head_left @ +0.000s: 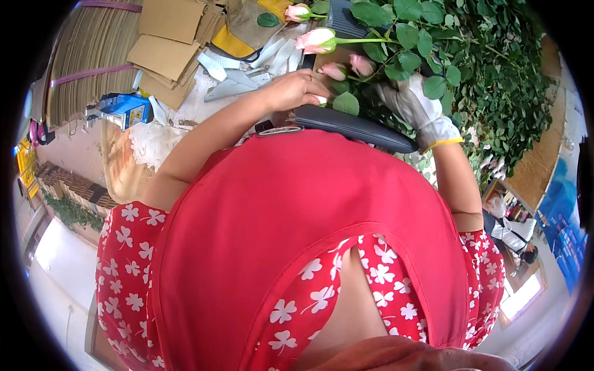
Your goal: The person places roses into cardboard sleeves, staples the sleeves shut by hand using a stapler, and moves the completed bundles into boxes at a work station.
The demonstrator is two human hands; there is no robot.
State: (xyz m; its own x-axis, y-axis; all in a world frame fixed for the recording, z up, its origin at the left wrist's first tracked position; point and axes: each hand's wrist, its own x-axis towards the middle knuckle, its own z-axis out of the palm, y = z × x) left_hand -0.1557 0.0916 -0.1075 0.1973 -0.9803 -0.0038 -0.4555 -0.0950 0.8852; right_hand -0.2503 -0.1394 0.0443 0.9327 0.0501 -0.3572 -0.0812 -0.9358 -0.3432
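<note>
- Head view, looking straight down: most of the near half is just the person's red apron [297, 216] over a red dress with white clover-shaped flowers [130, 260].
- The bare left hand [296, 88] reaches out to the far middle of the scene, fingers curled down onto a pale pink rosebud [335, 71]. It looks like a loose pinch around the bud's base, but I can't tell how firmly it's closed.
- The right hand wears a grey and white work glove with a yellow cuff [416, 108]. It's wrapped around the leafy green stems [396, 62] just right of that bud, fingers half buried in leaves, so it seems closed on the bunch.
- Two more pink rosebuds on long stems lie farther out: one [315, 41] just beyond the left hand, another [298, 12] near the far edge.
- A dark, flat, curved bar-like thing [352, 127] sits just near side of both hands, right against the apron. Can't tell what it is exactly.
- Far right is a big heap of green rose foliage [495, 68].
- Far left: stacks of brown corrugated cardboard sheets [164, 46], with loose white paper strips [241, 71] between them and the left hand.
- A blue and white tape dispenser type object [124, 110] sits left of the left forearm, well apart from the roses.
</note>
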